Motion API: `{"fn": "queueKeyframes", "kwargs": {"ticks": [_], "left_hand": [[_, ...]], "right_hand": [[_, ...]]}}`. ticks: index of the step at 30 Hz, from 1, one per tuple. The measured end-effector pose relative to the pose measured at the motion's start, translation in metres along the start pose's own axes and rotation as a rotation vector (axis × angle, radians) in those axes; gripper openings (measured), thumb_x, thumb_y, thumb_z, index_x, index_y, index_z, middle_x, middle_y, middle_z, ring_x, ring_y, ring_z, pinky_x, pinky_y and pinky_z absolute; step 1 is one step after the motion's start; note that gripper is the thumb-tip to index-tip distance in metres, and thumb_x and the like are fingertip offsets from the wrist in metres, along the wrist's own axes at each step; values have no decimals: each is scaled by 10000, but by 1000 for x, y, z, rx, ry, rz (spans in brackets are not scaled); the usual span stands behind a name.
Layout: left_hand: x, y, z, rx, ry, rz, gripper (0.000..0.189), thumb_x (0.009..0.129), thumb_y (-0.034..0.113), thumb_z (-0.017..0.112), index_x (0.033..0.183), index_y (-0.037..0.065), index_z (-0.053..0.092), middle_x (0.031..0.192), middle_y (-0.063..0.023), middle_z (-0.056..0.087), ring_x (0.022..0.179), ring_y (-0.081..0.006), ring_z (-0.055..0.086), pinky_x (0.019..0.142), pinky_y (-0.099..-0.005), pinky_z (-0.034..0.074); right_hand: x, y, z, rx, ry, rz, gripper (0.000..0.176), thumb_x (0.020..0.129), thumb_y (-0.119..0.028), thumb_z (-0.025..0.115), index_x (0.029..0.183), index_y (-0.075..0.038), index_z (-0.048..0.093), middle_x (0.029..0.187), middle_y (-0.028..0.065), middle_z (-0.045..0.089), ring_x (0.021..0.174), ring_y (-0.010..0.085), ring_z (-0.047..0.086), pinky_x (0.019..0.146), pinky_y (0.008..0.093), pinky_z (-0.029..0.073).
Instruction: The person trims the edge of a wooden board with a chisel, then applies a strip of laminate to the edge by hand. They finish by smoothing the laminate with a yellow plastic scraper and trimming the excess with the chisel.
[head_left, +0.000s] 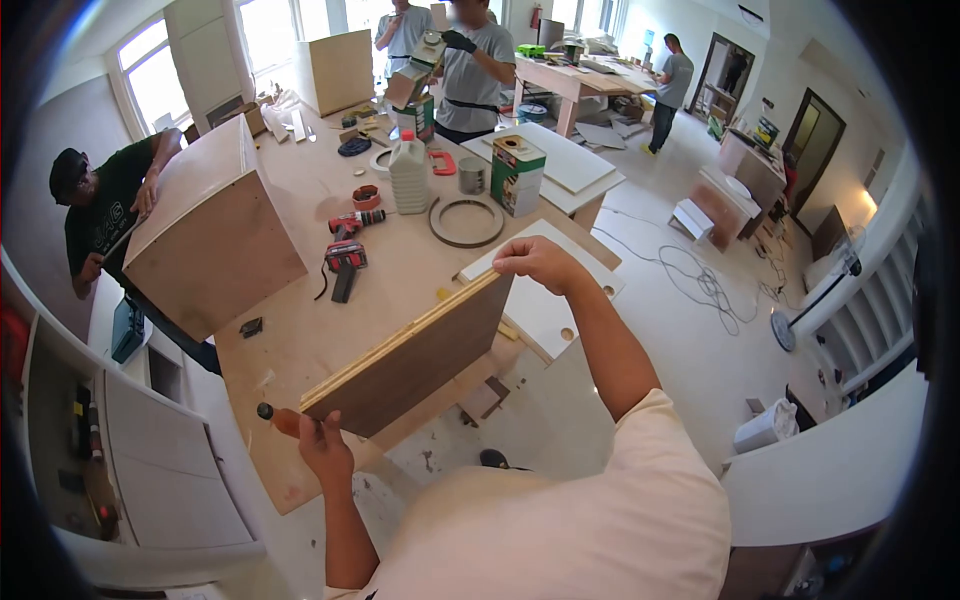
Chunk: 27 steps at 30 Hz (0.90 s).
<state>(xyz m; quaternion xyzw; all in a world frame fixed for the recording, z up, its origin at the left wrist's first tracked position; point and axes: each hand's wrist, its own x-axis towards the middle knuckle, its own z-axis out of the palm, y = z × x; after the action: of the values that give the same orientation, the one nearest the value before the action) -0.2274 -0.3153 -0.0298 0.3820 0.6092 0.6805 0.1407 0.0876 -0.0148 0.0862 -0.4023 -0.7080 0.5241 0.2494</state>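
Observation:
A plywood board (420, 360) with a dark face and a pale layered edge stands on its long side, tilted, at the front of the worktable (300, 390). My right hand (540, 262) is closed on its far upper corner, thumb and fingers pinching the edge. At the near end, my left hand (325, 450) is wrapped round an orange-brown handle with a black end (282, 418), close against the board. The rest of that handled thing is hidden, so its kind cannot be told. A red cordless drill (347, 255) lies beyond the board.
A large plywood box (215, 250) stands at left, a person (115, 210) leaning over it. A roll of edge banding (466, 220), a white jug (408, 175) and a green can (515, 175) sit farther back. White panels (545, 300) lie at right; cables (700, 285) cross the floor.

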Motion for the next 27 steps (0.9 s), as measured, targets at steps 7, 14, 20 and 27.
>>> {"fn": "queueKeyframes", "kwargs": {"ticks": [7, 14, 20, 27], "left_hand": [[-5, -4, 0, -32, 9, 19, 177, 946, 70, 636, 1091, -16, 582, 995, -27, 632, 915, -94, 563, 832, -231, 436], [-5, -2, 2, -51, 2, 20, 174, 947, 61, 628, 1098, -11, 580, 1004, -25, 630, 938, -88, 554, 853, -231, 428], [-7, -3, 2, -99, 16, -9, 177, 945, 55, 629, 1100, -12, 579, 1012, -26, 628, 930, -90, 554, 858, -234, 428], [-4, -3, 3, -65, 11, 17, 207, 947, 53, 625, 1133, -19, 570, 1022, -35, 630, 951, -99, 558, 870, -237, 426]], "right_hand": [[14, 16, -5, 309, -86, 72, 143, 784, -198, 770, 871, -98, 716, 835, -19, 672, 777, 86, 561, 736, 244, 408], [17, 15, -1, 378, 6, 177, 107, 809, -184, 744, 869, -104, 707, 836, -8, 671, 822, 102, 585, 775, 281, 416], [14, 25, -19, 281, 278, 91, 140, 862, -189, 693, 828, -53, 678, 757, 23, 650, 713, 131, 583, 701, 258, 420], [-39, -12, 21, -752, 651, -493, 458, 920, -433, 600, 1066, -4, 660, 1118, 167, 637, 1080, 319, 578, 933, 442, 435]]}}
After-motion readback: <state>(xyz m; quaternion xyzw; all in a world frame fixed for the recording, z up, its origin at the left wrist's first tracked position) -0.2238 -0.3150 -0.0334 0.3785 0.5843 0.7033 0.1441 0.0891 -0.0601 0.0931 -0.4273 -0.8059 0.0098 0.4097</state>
